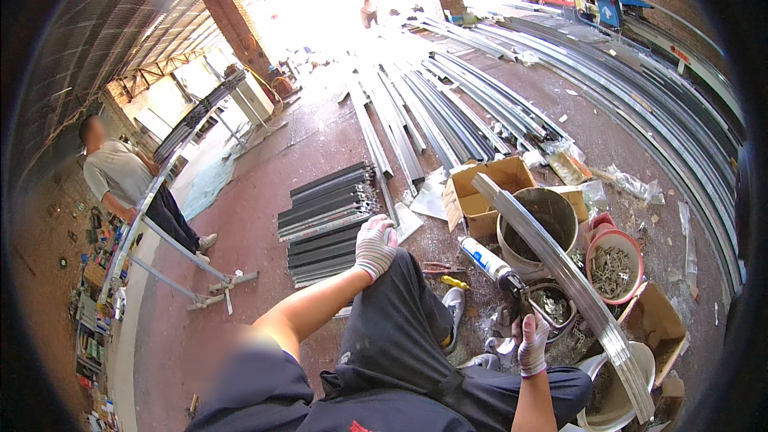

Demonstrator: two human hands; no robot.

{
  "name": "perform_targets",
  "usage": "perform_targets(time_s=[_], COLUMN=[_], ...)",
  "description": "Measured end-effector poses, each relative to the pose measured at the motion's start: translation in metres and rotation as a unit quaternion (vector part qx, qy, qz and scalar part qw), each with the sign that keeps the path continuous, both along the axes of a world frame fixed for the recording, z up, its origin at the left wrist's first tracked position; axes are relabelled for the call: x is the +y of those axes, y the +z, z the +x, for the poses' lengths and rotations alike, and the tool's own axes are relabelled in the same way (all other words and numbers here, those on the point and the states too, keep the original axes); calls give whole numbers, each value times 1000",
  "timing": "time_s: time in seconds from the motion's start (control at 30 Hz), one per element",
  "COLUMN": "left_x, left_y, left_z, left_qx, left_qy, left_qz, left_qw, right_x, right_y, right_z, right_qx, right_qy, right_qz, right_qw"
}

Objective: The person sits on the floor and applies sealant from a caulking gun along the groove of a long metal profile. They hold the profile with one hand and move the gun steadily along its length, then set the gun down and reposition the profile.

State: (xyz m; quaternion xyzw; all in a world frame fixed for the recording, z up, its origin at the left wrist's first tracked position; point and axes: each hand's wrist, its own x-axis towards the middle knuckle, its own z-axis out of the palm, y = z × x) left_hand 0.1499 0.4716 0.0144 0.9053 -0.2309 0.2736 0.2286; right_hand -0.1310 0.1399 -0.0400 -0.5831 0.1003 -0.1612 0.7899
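Observation:
My right hand (534,344), in a striped work glove, is wrapped round the handle of a caulking gun. The caulking gun (516,286) points up and to the left, with a blue and white sealant cartridge (484,258) in it. My left hand (376,250), gloved the same way, rests by my raised left knee with its fingers curled. Something small and pale shows at its fingertips, too little to name. Beyond that hand lie stacked dark metal profiles (328,216) on the floor. Pliers (436,269) and a yellow-handled tool (454,282) lie near my shoe.
Silvery metal strips (568,288) slant over a grey bucket (540,228) and a white bucket (596,400). A red-rimmed bucket (614,266) holds small metal parts. Cardboard boxes (480,192) stand around. Long profiles (456,116) cover the floor ahead. A person (120,172) stands left beside a metal rack.

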Motion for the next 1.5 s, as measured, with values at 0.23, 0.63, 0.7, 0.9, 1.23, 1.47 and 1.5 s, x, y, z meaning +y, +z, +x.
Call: perform_targets(time_s=[0.23, 0.63, 0.7, 0.9, 1.23, 1.47, 1.5], left_x=[-1, -2, -2, -1, 1, 0, -1], left_y=[0, -1, -1, 1, 3, 1, 1], left_z=[-1, -1, 0, -1, -1, 1, 1], left_qx=[-10, -31, -35, -20, 13, 0, 0], left_qy=[-2, 1, 0, 5, -18, -7, 0], left_qz=[11, -2, -6, 2, -12, 4, 9], left_qw=[1000, 1000, 999, 1000, 1000, 1000, 1000], right_x=[-3, 4, 6, 5, -2, -1, 0], right_y=[-6, -8, -6, -1, -19, -10, -8], right_z=[1, 8, 7, 6, 8, 4, 3], right_qx=[9, -4, -8, 11, 27, 13, 16], right_qy=[37, 16, 15, 28, 5, 28, 26], right_qz=[30, 38, 53, 48, -9, 9, 13], right_qw=[999, 999, 998, 998, 1000, 999, 999])
